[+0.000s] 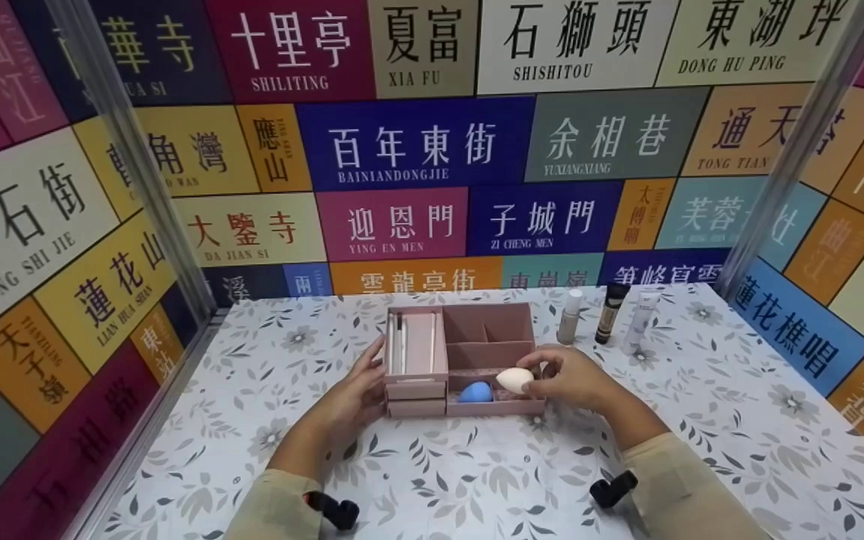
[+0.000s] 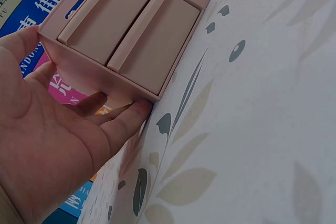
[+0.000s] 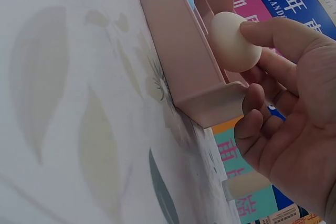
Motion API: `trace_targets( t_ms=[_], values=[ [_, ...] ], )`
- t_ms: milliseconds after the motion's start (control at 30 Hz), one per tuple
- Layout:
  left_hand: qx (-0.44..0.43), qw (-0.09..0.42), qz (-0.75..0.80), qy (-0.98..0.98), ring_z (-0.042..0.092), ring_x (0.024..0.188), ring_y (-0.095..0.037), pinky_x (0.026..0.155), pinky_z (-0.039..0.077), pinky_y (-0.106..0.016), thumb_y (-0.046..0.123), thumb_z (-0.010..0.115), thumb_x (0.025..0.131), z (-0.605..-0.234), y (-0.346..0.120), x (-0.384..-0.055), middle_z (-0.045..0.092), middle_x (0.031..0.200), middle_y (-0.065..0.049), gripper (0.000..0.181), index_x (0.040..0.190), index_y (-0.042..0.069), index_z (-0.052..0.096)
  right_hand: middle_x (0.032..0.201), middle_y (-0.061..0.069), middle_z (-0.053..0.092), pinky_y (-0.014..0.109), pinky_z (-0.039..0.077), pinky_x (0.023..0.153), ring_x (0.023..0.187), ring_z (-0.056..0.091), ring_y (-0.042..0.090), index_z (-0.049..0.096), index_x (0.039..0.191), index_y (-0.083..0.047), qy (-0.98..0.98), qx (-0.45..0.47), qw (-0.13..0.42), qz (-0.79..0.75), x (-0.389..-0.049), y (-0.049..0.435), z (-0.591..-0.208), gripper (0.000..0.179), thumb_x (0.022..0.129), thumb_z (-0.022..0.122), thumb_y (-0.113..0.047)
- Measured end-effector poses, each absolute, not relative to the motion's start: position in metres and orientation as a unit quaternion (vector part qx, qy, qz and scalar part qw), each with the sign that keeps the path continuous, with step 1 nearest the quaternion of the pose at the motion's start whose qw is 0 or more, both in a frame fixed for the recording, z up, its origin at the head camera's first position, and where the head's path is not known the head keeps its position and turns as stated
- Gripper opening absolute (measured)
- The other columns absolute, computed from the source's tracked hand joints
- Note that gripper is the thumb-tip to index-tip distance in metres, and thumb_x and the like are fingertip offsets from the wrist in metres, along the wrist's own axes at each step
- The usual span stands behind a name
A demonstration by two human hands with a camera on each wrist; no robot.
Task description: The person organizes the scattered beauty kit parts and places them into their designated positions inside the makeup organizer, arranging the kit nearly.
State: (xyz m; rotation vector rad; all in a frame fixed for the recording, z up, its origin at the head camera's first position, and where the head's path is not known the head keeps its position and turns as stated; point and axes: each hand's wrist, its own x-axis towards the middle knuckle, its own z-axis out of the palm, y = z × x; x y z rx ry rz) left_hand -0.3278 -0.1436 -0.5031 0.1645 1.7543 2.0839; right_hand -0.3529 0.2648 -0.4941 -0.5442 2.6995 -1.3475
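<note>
While my left grip [image 1: 361, 386] rests against the left side of the pink organizer [image 1: 496, 409], fingers spread, my right grip [image 1: 571, 379] pinches the cream egg-shaped sponge [image 1: 514, 380] between thumb and fingers. The sponge is at the organizer's front right compartment, beside the blue sponge [image 1: 475, 391]; whether it touches the compartment floor I cannot tell. A light pinch is probably enough, since something this soft likely dents, and steady left fingers should stop the organizer sliding on the table [image 1: 477, 472]. The blue sponge is the nearest obstacle, filling the left part of that compartment, and the organizer's right wall could catch my curled lower fingers, so I should hold them clear of it. Right of the organizer, toward its back, stand a white-capped bottle [image 1: 569, 319], a black tube [image 1: 611, 313] and a pale tube [image 1: 640, 322], near enough to knock; slim sticks [image 1: 400, 341] lie in its left top section, out of the way
</note>
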Motion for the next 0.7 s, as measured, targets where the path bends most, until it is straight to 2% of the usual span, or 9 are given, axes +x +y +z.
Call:
trace_targets(
  t_ms=[133,333,500,600,700],
  values=[
    [0.058,0.205,0.750,0.627,0.034,0.163,-0.036,0.134,0.028,-0.056,0.039,0.054,0.111,-0.5036,-0.1432,-0.3274,0.019,0.181,-0.007,0.066,0.166,0.056,0.023,0.105,0.010,0.071,0.024,0.051,0.068,0.080,0.059,0.015,0.081,0.116,-0.017,0.884,-0.214,0.035,-0.415,-0.3535,0.2642,-0.4968,0.032,0.085,0.090,-0.020],
    [0.066,0.205,0.750,0.625,0.035,0.162,-0.036,0.133,0.029,-0.055,0.039,0.053,0.111,-0.5038,-0.1435,-0.3257,0.013,0.182,-0.007,0.065,0.166,0.056,0.022,0.114,0.002,0.074,0.023,0.050,0.078,0.093,0.061,0.017,0.082,0.113,-0.023,0.887,-0.237,0.036,-0.394,-0.3535,0.2639,-0.4981,0.031,0.085,0.089,-0.013],
    [0.082,0.205,0.745,0.630,0.027,0.165,-0.039,0.134,0.026,-0.057,0.037,0.050,0.113,-0.5045,-0.1438,-0.3261,0.009,0.183,-0.008,0.067,0.168,0.053,0.017,0.117,0.007,0.074,0.024,0.051,0.079,0.095,0.061,0.021,0.082,0.117,-0.016,0.879,-0.231,0.044,-0.414,-0.3524,0.2640,-0.4982,0.036,0.082,0.087,-0.008],
    [0.088,0.205,0.738,0.636,0.023,0.166,-0.041,0.134,0.024,-0.058,0.037,0.048,0.113,-0.5047,-0.1436,-0.3266,0.006,0.183,-0.009,0.067,0.169,0.052,0.014,0.115,0.010,0.074,0.025,0.052,0.079,0.094,0.061,0.021,0.081,0.118,-0.014,0.877,-0.220,0.050,-0.424,-0.3516,0.2641,-0.4973,0.036,0.082,0.086,-0.008],
    [0.084,0.207,0.737,0.637,0.023,0.166,-0.041,0.134,0.024,-0.059,0.037,0.048,0.113,-0.5043,-0.1437,-0.3267,0.005,0.183,-0.009,0.066,0.168,0.053,0.016,0.105,0.009,0.074,0.026,0.052,0.075,0.089,0.061,0.019,0.081,0.117,-0.015,0.883,-0.196,0.040,-0.425,-0.3515,0.2660,-0.4955,0.031,0.085,0.086,-0.014]
  ],
)
